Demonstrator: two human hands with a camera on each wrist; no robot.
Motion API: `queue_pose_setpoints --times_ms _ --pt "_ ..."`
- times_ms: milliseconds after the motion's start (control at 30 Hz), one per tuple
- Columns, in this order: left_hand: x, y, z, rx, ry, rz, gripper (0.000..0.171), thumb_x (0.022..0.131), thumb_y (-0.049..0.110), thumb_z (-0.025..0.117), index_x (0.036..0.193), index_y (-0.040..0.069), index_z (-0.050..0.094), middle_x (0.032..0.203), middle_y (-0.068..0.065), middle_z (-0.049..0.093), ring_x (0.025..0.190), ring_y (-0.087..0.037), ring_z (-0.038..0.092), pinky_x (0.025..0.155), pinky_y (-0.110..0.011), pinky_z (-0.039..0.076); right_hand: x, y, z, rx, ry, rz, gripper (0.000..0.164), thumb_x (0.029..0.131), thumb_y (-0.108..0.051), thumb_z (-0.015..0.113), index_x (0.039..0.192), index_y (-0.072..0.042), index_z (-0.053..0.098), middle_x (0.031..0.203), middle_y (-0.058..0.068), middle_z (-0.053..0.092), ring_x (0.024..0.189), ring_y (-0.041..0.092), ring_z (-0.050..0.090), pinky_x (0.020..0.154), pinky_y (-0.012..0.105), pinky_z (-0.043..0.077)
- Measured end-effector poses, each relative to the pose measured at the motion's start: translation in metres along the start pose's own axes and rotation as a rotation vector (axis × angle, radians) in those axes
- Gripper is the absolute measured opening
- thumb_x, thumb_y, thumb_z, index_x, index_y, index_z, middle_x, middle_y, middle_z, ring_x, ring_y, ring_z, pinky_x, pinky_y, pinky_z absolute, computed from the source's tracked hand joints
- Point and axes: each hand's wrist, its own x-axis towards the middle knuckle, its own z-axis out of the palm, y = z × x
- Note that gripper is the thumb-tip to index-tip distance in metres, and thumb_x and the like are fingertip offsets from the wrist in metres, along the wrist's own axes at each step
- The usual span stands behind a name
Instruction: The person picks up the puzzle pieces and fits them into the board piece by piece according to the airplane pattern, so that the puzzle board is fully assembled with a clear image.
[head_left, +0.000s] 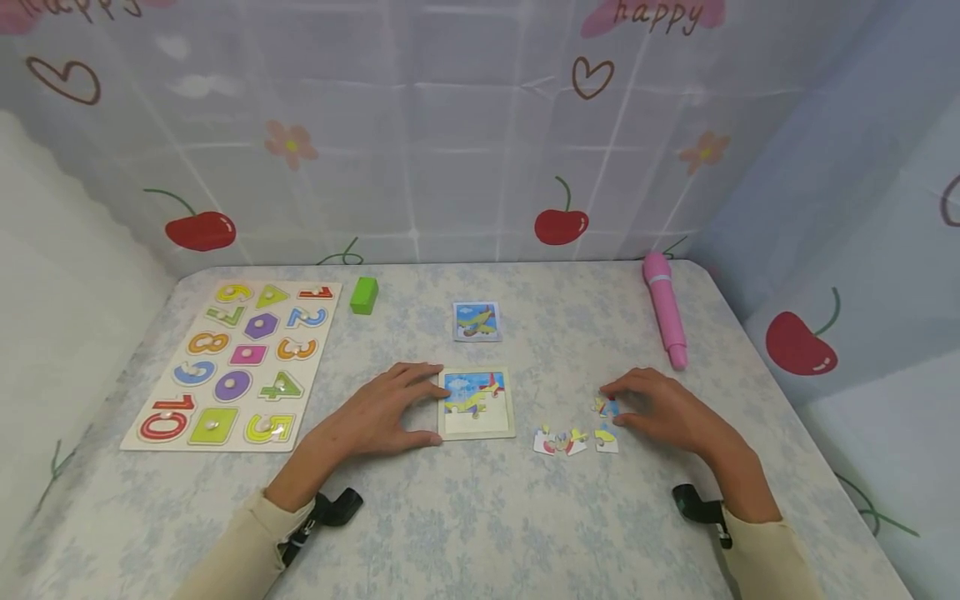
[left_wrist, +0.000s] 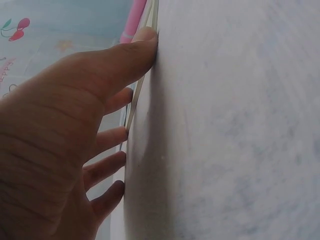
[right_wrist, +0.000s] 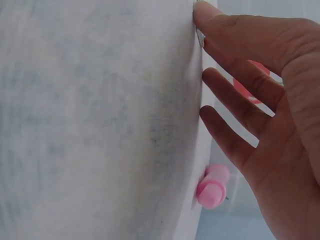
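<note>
A small square jigsaw board (head_left: 476, 427), partly filled with an airplane picture, lies mid-table. Along its left side rests my left hand (head_left: 382, 410), fingers spread and relaxed, with the thumb at the lower left corner and a fingertip on the picture. To the right of the board, my right hand (head_left: 663, 412) pinches a blue and yellow puzzle piece (head_left: 612, 408) between thumb and index finger, low over the table. The other fingers stay loosely extended in the right wrist view. Several loose pieces (head_left: 550, 442) lie between board and right hand, and one more piece (head_left: 607, 442) sits just below the pinched one.
Behind the board lies a small airplane picture card (head_left: 477, 322). A number-and-shape peg board (head_left: 251, 400) covers the left side, with a green block (head_left: 364, 296) near its upper right corner. At the back right lies a pink pen-like stick (head_left: 666, 312).
</note>
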Motion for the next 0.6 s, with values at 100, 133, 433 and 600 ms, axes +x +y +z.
queue_pose_setpoints --times_ms 100,133,433,600 --pt "0.0 0.0 0.0 0.002 -0.004 -0.004 0.065 0.088 0.054 0.087 0.143 0.023 0.069 0.166 -0.005 0.047 0.15 -0.03 0.045 0.117 -0.055 0.045 0.0 0.001 0.002 -0.007 0.007 -0.006 0.039 0.088 -0.007 0.089 0.125 -0.011 0.079 0.122 -0.001 0.075 0.119 0.027 0.065 0.101 0.05 0.055" --pt "0.0 0.001 -0.001 0.002 -0.005 -0.005 0.065 0.088 0.053 0.087 0.143 0.023 0.069 0.166 -0.005 0.047 0.15 -0.03 0.045 0.117 -0.055 0.045 0.0 0.002 0.002 -0.009 0.007 -0.008 0.039 0.088 -0.007 0.089 0.125 -0.011 0.079 0.122 -0.002 0.075 0.118 0.026 0.065 0.1 0.05 0.055" --pt "0.0 0.002 -0.001 -0.002 -0.011 -0.003 0.065 0.089 0.053 0.086 0.144 0.022 0.069 0.166 -0.007 0.047 0.15 -0.031 0.045 0.117 -0.056 0.044 0.004 -0.003 0.002 -0.035 -0.017 0.009 0.037 0.091 -0.011 0.087 0.127 -0.011 0.079 0.119 -0.002 0.073 0.115 0.025 0.064 0.098 0.051 0.056" --pt "0.0 0.001 0.0 0.002 -0.006 -0.003 0.065 0.089 0.054 0.086 0.143 0.023 0.069 0.166 -0.006 0.047 0.15 -0.031 0.045 0.117 -0.056 0.044 0.011 -0.01 0.001 -0.039 -0.021 -0.012 0.033 0.092 -0.011 0.086 0.125 -0.013 0.08 0.118 -0.004 0.071 0.113 0.022 0.063 0.097 0.049 0.057"
